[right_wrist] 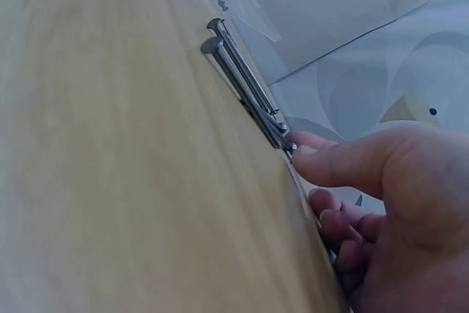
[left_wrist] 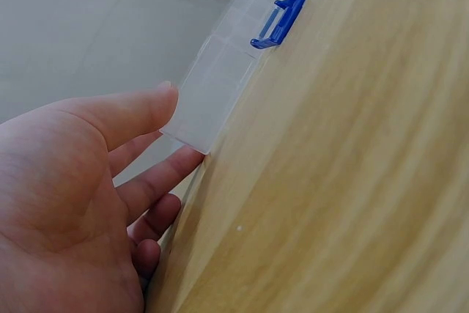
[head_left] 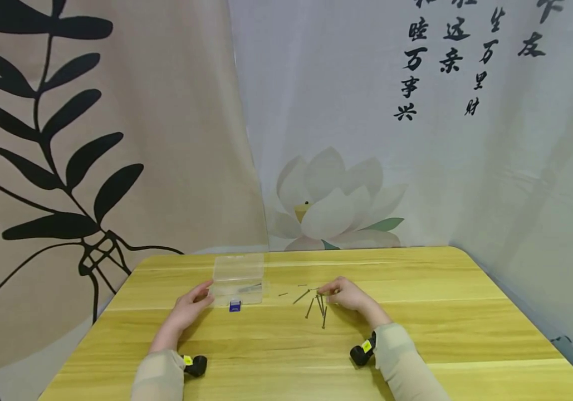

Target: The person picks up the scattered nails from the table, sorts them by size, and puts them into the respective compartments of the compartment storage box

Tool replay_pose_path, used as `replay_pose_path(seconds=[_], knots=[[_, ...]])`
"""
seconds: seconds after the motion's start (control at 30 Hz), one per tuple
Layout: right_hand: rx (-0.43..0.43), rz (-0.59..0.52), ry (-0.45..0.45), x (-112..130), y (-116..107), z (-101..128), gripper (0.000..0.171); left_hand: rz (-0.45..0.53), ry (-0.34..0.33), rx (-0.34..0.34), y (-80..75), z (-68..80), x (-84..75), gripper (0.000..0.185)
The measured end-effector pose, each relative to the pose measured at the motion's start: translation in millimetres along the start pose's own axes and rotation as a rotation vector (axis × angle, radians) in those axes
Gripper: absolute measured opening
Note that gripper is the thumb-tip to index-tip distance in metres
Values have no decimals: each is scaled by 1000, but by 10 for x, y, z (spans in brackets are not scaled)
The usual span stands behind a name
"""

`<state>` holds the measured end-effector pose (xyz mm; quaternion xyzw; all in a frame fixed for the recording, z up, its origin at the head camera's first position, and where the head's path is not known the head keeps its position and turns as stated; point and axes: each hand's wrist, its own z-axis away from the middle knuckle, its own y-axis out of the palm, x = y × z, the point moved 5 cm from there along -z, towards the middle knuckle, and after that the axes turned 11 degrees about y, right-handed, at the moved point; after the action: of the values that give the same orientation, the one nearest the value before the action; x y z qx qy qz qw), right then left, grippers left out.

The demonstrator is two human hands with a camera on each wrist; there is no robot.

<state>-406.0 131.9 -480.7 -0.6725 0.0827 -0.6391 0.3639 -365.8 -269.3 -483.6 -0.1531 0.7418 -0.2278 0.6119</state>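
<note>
Both my sleeves [head_left: 158, 379] run off the head view's bottom edge — and the thin bits [head_left: 250, 288] inside the clear box [head_left: 238, 268] are too small to tell.

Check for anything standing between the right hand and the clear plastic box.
Nothing tall visible; only loose nails and thin metal pieces lie on the tabletop between the right hand and clear plastic box.

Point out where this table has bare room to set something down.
The wooden table has bare room between the right hand and its right edge, and, at the near side, between the wrist cameras. It is crowded around the nails and at the open clear box beside the left hand.
</note>
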Motion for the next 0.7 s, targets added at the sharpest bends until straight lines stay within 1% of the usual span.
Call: replay_pose_path(seconds=[0.33, 0.53, 0.7], knots=[[-57, -25, 78, -50, 8, -10, 16, 9, -9, -2, 7, -13, 18, 56], [-82, -13, 83, -34, 12, 3, 12, -5, 1, -10, 12, -15, 26, 56], [-82, -39, 85, -21, 16, 9, 9, 0, 4, -12, 7, -15, 35, 56]])
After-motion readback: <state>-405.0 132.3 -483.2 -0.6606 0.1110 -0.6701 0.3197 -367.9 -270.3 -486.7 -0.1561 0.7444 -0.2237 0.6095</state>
